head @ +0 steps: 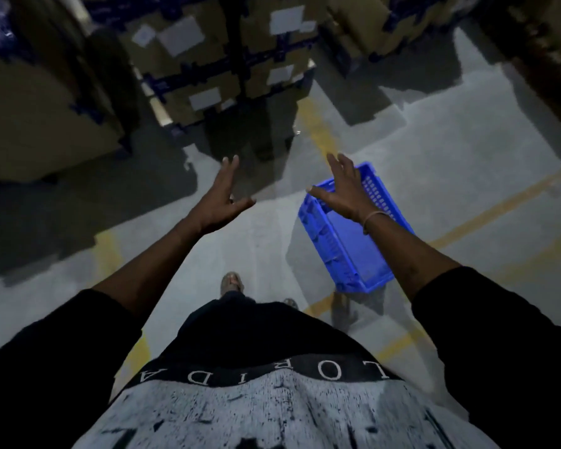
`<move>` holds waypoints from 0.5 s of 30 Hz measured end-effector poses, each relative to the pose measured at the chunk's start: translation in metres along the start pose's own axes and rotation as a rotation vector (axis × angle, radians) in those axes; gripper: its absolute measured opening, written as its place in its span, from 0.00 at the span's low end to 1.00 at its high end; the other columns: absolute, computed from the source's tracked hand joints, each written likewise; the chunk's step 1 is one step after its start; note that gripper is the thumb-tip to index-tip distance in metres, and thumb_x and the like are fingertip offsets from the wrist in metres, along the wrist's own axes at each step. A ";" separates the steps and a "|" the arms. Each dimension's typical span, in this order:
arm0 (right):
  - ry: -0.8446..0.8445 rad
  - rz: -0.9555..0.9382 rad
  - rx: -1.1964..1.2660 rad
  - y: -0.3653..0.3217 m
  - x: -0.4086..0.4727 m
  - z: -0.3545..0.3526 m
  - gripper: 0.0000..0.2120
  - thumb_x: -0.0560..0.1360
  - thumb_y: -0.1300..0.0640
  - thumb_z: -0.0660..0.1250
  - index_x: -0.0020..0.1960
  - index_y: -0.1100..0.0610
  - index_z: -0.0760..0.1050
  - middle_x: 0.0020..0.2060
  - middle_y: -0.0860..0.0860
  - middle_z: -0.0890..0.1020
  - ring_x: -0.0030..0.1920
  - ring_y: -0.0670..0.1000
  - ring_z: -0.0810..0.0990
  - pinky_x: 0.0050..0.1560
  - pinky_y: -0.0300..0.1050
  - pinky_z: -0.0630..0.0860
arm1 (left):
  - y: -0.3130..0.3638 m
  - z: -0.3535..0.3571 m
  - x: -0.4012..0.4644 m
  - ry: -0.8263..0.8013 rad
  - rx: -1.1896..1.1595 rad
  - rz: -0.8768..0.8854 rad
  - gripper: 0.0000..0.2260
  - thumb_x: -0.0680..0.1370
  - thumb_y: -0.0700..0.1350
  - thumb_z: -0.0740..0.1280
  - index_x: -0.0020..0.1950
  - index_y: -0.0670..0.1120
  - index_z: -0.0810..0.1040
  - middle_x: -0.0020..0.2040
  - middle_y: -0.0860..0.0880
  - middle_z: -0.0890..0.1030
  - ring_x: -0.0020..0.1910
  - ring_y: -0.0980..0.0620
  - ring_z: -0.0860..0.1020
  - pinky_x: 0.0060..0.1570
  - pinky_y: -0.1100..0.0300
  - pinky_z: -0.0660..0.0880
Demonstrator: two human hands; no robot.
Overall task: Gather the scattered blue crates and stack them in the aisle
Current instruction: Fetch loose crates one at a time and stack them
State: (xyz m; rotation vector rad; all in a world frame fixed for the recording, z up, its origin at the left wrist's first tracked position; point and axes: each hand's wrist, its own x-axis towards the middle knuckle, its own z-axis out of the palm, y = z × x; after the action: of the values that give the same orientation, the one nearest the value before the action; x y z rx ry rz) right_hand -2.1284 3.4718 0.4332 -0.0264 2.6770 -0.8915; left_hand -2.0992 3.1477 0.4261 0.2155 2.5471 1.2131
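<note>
**Ann:** Blue plastic down there on the right. That's one blue crate (353, 241) lying alone on the floor (467, 150), open side up, nothing in it, just ahead of the person's feet (230, 281).

**Ben:** And both arms are out in front. Left hand (222, 197) has its fingers spread and holds nothing. Right hand (344, 189) is the same, splayed loose, and hangs above the crate's far end. I can't say it touches the rim; it looks clear of it.

**Ann:** So I'd call this the reach. One scattered crate is found and no grip is made yet.

**Ben:** Agreed. The next move, to my eye, calls for bending down and getting a hand onto each long side, because the left hand is well off to the side of the crate right now.

**Ann:** No stack in sight either, so where it gets carried is anyone's guess.

**Ben:** Look at the ground. It's pale concrete with worn yellow lines (318, 131) painted across it, and one runs right under the crate.

**Ann:** Further on it's dim. Cardboard boxes (182, 37) with white labels sit packed on dark blue racking (201, 71) ahead and to the left, with more shelving in shadow at the right edge.
</note>
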 end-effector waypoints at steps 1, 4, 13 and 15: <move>-0.017 -0.032 -0.015 -0.010 0.001 0.007 0.47 0.71 0.32 0.67 0.81 0.48 0.50 0.80 0.53 0.49 0.79 0.56 0.46 0.77 0.56 0.48 | -0.006 -0.006 -0.016 0.024 -0.002 -0.020 0.44 0.75 0.69 0.67 0.81 0.63 0.41 0.83 0.56 0.40 0.82 0.47 0.53 0.70 0.43 0.72; -0.082 -0.097 -0.034 -0.047 0.001 0.036 0.46 0.72 0.33 0.68 0.81 0.48 0.50 0.80 0.53 0.50 0.79 0.57 0.47 0.76 0.55 0.48 | -0.024 -0.024 -0.063 0.122 -0.040 -0.097 0.44 0.77 0.65 0.68 0.82 0.60 0.42 0.83 0.54 0.40 0.80 0.46 0.57 0.68 0.46 0.74; -0.270 -0.326 -0.096 -0.180 -0.025 0.127 0.46 0.71 0.31 0.66 0.81 0.47 0.50 0.81 0.51 0.48 0.80 0.55 0.45 0.77 0.55 0.48 | -0.098 -0.077 -0.208 0.368 -0.107 -0.279 0.43 0.77 0.64 0.68 0.81 0.61 0.41 0.83 0.54 0.39 0.82 0.47 0.54 0.70 0.50 0.72; -0.298 -0.376 -0.123 -0.214 -0.036 0.151 0.45 0.72 0.31 0.66 0.81 0.46 0.50 0.81 0.50 0.48 0.80 0.56 0.45 0.77 0.59 0.50 | -0.118 -0.087 -0.244 0.405 -0.107 -0.309 0.43 0.78 0.64 0.68 0.81 0.61 0.41 0.83 0.55 0.39 0.82 0.48 0.52 0.68 0.54 0.72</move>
State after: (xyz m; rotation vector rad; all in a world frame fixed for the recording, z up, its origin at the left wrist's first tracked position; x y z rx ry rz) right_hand -2.0658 3.2165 0.4557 -0.6559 2.4758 -0.7510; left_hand -1.8992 2.9451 0.4385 -0.4779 2.6929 1.3713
